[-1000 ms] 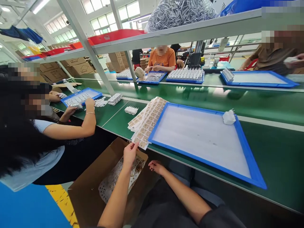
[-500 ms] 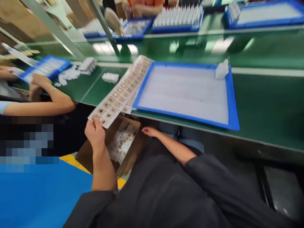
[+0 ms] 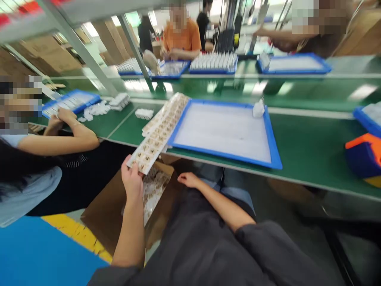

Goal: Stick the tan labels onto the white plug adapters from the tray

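Note:
My left hand (image 3: 131,178) grips the near end of a long white sheet (image 3: 162,133) with rows of small brownish pieces. The sheet slants up over the table edge, along the left side of a blue-framed tray (image 3: 272,141) with a white bottom. Another such sheet (image 3: 150,126) shows partly beneath it. Near my lap, beside a cardboard box (image 3: 102,214), my right hand (image 3: 188,180) has its fingers curled, with nothing visible in them. Clear plastic and small brownish bits (image 3: 154,190) fill the box, below the held sheet. A small white block (image 3: 258,109) sits at the tray's far right corner.
White pieces (image 3: 144,114) lie left of the sheets on the green table (image 3: 309,147). A co-worker's arm (image 3: 65,139) is at the left, by another blue tray (image 3: 71,101). An orange and dark blue object (image 3: 364,155) stands at the right edge. More trays line the far side.
The camera view has tilted up, showing more of the far side and the people there. My left hand still holds the sheet, now lying closer along the tray; the second sheet shows more.

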The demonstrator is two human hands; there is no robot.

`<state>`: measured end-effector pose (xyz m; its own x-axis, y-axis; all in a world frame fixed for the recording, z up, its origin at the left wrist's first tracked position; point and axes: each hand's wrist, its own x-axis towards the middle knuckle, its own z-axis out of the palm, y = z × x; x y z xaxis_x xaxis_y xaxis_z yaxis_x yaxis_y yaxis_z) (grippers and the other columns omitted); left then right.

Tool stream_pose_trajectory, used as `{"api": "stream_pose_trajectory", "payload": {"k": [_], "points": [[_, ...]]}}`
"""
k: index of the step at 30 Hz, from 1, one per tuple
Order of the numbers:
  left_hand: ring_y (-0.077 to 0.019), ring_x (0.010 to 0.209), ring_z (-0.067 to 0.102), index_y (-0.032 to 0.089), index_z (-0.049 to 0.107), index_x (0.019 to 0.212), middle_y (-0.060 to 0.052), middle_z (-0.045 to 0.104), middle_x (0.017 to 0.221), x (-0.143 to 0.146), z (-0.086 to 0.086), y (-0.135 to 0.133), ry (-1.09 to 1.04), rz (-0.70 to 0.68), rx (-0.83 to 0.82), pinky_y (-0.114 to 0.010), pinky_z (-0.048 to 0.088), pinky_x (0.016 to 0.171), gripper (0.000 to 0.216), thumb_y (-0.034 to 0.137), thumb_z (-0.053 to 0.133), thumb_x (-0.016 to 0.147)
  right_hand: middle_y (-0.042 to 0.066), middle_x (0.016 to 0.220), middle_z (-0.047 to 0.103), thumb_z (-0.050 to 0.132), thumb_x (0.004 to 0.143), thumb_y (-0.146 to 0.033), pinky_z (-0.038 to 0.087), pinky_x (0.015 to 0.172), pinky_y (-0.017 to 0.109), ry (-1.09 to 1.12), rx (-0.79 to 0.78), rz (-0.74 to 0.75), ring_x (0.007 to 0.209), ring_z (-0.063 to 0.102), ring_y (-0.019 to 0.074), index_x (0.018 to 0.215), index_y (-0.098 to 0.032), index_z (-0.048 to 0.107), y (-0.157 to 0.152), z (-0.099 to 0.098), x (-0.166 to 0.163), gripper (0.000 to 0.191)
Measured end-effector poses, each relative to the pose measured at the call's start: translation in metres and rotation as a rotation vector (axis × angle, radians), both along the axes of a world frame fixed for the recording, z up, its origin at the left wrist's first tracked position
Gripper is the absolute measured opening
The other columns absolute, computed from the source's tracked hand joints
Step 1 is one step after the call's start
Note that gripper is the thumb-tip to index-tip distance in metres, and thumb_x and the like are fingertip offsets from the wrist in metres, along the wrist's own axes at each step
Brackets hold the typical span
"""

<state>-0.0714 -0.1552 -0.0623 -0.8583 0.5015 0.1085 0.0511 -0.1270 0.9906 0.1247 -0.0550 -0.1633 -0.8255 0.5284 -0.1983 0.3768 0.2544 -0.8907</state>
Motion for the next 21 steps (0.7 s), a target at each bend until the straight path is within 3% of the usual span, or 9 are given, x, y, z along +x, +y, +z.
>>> {"api": "stream_pose_trajectory", "payload": {"k": [2,5,7,10,12,17,21], "points": [[-0.0268,0.116,0.068,0.023,0.048,0.143,-0.017,0.061,0.139,0.015,-0.003,0.003,-0.176,-0.026,0.061,-0.034,0.061,0.083,0.06,0.025,0.062,0.084,0.006,0.099,0.075,0.055,0.101,-0.039,0.059,0.079,0.032,0.114,0.027,0.003,0.089,0.072,0.0187,0.112,-0.017,0.068,-0.005,0.028,-0.004,0.028],[-0.0267,0.117,0.068,0.027,0.051,0.139,-0.013,0.062,0.139,0.047,-0.012,0.004,-0.305,-0.051,0.102,-0.034,0.061,0.085,0.058,0.03,0.068,0.083,0.007,0.116,0.074,0.048,0.103,-0.04,0.058,0.074,0.028,0.274,0.062,-0.033,0.095,0.073,0.0179,0.139,-0.022,0.051,-0.013,0.066,-0.016,0.041],[-0.0254,0.119,0.067,0.03,0.051,0.138,-0.011,0.062,0.138,0.068,-0.017,-0.001,-0.322,-0.085,0.111,-0.032,0.06,0.087,0.059,0.036,0.072,0.083,0.007,0.117,0.073,0.053,0.099,-0.037,0.057,0.075,0.028,0.343,0.069,-0.103,0.095,0.072,0.0186,0.145,-0.023,0.044,-0.016,0.087,-0.023,0.049],[-0.022,0.116,0.068,0.033,0.049,0.139,-0.007,0.065,0.133,0.09,-0.019,-0.012,-0.336,-0.103,0.109,-0.028,0.059,0.085,0.065,0.04,0.077,0.081,0.005,0.108,0.075,0.061,0.089,-0.024,0.053,0.076,0.03,0.331,0.133,-0.179,0.086,0.069,0.0204,0.135,-0.024,0.054,-0.016,0.114,-0.024,0.046],[-0.021,0.106,0.071,0.033,0.049,0.137,-0.006,0.067,0.128,0.096,-0.016,-0.016,-0.364,-0.133,0.094,-0.029,0.06,0.079,0.065,0.044,0.078,0.08,0.006,0.109,0.075,0.058,0.087,-0.016,0.051,0.079,0.03,0.314,0.216,-0.133,0.087,0.068,0.0213,0.132,-0.023,0.057,-0.009,0.133,-0.016,0.046],[-0.0176,0.077,0.072,0.033,0.052,0.128,-0.003,0.073,0.109,0.093,-0.005,-0.004,-0.386,-0.225,0.053,-0.03,0.059,0.065,0.058,0.051,0.075,0.079,0.002,0.104,0.077,0.055,0.087,-0.018,0.05,0.075,0.026,0.318,0.313,0.07,0.081,0.067,0.0175,0.127,-0.025,0.065,0.047,0.186,0.033,0.042],[-0.0146,0.064,0.065,0.03,0.057,0.117,0.0,0.07,0.09,0.091,0.006,0.025,-0.148,-0.258,0.048,-0.028,0.057,0.06,0.045,0.044,0.077,0.079,0.003,0.102,0.078,0.058,0.088,-0.029,0.051,0.07,0.027,0.202,0.402,-0.105,0.077,0.067,0.0167,0.115,-0.024,0.072,0.119,0.206,0.099,0.031]]}}
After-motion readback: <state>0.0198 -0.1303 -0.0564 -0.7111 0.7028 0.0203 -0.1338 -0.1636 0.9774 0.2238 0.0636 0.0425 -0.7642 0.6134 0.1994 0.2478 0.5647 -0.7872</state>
